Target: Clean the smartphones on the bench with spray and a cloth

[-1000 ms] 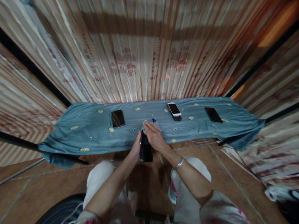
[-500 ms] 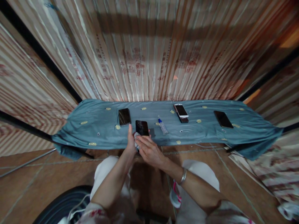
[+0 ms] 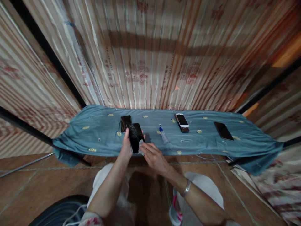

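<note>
In my left hand (image 3: 127, 146) is a black smartphone (image 3: 136, 138), held above the front of the cloth with its screen up. Cracks or smudges show on the upper part of the glass. My right hand (image 3: 154, 156) pinches a small whitish cloth (image 3: 141, 147) against the phone's lower right edge. Partly covered by the held phone, another dark phone (image 3: 125, 121) lies just behind it. To the right of my hands rests a small clear bottle with a blue cap (image 3: 164, 135).
Blue patterned fabric (image 3: 150, 124) covers a long narrow table. A white phone (image 3: 182, 120) overlaps a dark one (image 3: 184, 129) at right centre, and a black phone (image 3: 223, 130) lies farther right. Striped curtains (image 3: 141, 78) hang behind, between dark poles (image 3: 54, 62).
The phone has tilted and shifted left, baring more of its screen. My right hand with the cloth has moved from the phone's left side to its lower right edge. The view has tilted slightly up.
</note>
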The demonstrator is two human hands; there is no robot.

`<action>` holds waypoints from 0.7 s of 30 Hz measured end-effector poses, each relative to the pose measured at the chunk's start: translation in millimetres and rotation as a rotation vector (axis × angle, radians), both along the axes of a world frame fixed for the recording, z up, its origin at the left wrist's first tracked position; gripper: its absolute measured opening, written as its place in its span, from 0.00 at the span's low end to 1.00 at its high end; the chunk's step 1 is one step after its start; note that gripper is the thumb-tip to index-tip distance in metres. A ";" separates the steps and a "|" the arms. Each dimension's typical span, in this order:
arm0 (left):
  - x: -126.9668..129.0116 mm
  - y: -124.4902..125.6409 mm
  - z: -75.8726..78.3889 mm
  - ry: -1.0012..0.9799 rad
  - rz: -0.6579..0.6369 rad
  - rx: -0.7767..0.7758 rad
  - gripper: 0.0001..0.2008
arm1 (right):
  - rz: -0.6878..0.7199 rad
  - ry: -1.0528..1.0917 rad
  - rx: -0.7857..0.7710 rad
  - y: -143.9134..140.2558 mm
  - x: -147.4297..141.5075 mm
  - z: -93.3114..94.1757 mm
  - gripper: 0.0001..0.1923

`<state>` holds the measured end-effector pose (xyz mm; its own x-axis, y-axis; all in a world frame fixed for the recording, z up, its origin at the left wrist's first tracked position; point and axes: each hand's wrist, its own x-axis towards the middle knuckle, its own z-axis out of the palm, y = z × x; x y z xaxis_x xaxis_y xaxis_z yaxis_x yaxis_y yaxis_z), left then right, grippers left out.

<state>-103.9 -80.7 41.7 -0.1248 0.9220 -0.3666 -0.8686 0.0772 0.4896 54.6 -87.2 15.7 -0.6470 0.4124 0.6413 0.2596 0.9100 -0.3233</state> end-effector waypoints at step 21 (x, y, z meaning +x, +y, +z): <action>46.3 -13.1 -7.7 0.008 -0.240 -0.193 0.23 | -0.292 0.052 -0.095 61.9 9.4 -28.4 0.20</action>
